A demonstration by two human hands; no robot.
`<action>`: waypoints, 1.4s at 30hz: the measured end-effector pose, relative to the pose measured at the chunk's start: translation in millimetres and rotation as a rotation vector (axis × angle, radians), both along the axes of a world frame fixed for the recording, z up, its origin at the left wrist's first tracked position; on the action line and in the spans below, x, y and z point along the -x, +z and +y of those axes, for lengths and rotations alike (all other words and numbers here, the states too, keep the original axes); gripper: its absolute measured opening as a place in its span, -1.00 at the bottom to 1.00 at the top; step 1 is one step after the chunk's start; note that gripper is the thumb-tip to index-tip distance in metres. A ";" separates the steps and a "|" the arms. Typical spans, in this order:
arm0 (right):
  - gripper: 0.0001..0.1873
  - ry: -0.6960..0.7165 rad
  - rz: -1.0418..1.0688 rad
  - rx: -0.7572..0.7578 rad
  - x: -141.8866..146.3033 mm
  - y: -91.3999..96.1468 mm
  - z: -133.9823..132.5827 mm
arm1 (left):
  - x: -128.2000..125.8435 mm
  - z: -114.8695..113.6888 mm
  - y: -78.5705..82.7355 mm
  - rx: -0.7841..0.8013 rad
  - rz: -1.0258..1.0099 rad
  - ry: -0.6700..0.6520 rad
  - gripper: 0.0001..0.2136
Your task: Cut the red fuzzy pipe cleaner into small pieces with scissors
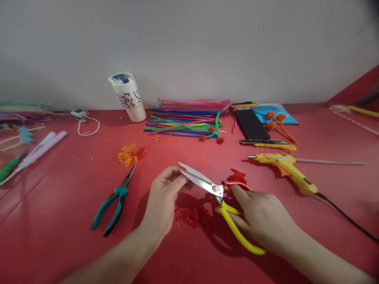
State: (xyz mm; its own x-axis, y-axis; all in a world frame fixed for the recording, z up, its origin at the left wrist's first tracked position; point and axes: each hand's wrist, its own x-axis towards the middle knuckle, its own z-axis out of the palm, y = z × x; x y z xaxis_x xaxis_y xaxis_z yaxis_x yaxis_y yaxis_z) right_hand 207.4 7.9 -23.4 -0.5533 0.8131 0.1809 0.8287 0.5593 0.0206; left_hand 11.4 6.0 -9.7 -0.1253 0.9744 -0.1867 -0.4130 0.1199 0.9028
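Note:
My right hand grips scissors with one yellow and one red-orange handle, their blades parted and pointing left. The fingers of my left hand are pinched around a small red piece, mostly hidden, which sits between the blade tips. Under the scissors lies a loose pile of red cut pieces. Another red heap rests just beyond my right hand. Left of my left hand are teal-handled long-nose pliers, jaws pointing away from me.
Orange scraps lie beyond the pliers. A white tumbler and bundled pipe cleaners line the wall. To the right are a phone, a yellow utility knife and a corded yellow glue gun. Pink-white tools lie left.

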 end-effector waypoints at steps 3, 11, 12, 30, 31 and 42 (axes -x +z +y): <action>-0.50 -0.009 0.000 0.017 0.1 -0.4 -0.1 | 0.0 -0.1 0.1 0.010 0.010 0.005 -0.98; -0.52 0.006 0.020 0.014 -0.2 -1.9 -1.5 | 0.4 0.8 -0.1 0.007 0.013 0.016 -0.98; -0.52 0.009 0.021 0.012 -0.1 -1.6 -1.6 | 0.5 1.1 -0.1 0.006 0.011 0.013 -0.97; -0.58 -0.021 -0.011 0.025 1.0 -1.2 -1.7 | 2.4 1.3 -4.9 0.005 0.055 0.017 -0.97; -0.58 -0.024 -0.018 0.030 1.3 -1.7 -1.6 | 2.2 1.3 -4.9 0.007 0.052 0.017 -0.97; -0.60 -0.033 -0.008 0.027 4.0 2.4 -3.6 | 1.4 -0.4 -2.2 -0.015 0.004 0.028 -0.98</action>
State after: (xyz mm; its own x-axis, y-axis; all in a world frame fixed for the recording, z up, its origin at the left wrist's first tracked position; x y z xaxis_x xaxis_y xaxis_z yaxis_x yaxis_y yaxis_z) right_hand 203.4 4.3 -21.0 -0.5273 0.8356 0.1542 0.8467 0.5319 0.0129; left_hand 10.0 5.6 -11.8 -0.1535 0.9732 -0.1712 -0.4127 0.0943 0.9060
